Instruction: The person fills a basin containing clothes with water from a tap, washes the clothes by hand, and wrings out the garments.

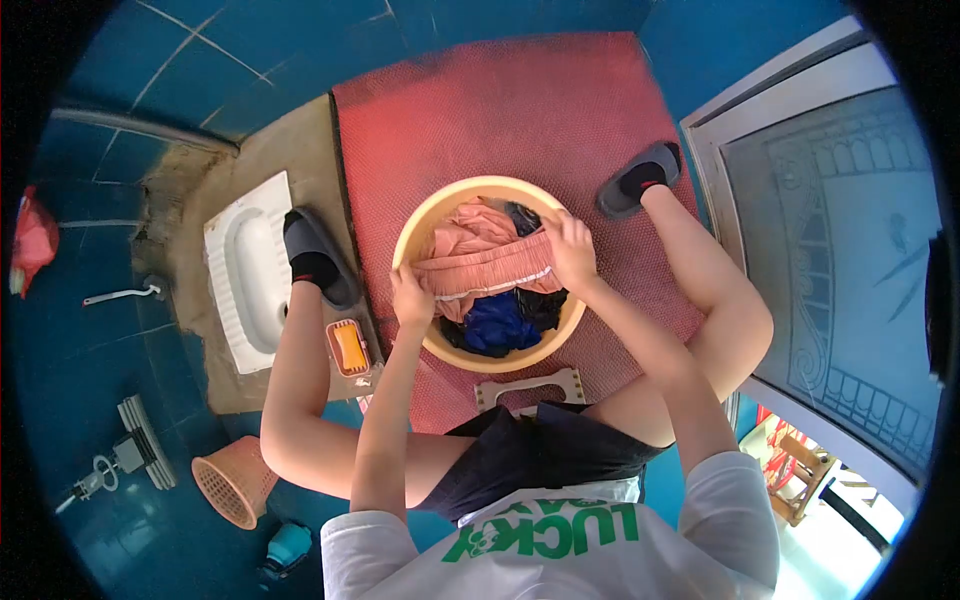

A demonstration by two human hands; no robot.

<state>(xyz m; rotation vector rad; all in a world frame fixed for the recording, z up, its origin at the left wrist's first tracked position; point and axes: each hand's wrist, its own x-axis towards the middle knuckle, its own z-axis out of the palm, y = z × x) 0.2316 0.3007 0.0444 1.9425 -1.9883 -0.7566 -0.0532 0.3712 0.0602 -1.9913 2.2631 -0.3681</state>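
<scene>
Both hands, left [573,252] and right [411,297], grip the pink garment's [487,268] waistband over the basin [497,368]. Blue cloth [500,322] lies at six o'clock.

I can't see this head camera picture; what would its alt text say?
Seen from above, a person's left hand and right hand stretch a pink elastic-waisted garment over a yellow basin holding dark and blue clothes. The basin stands on a red mat between their feet, beside a white squat toilet.
</scene>
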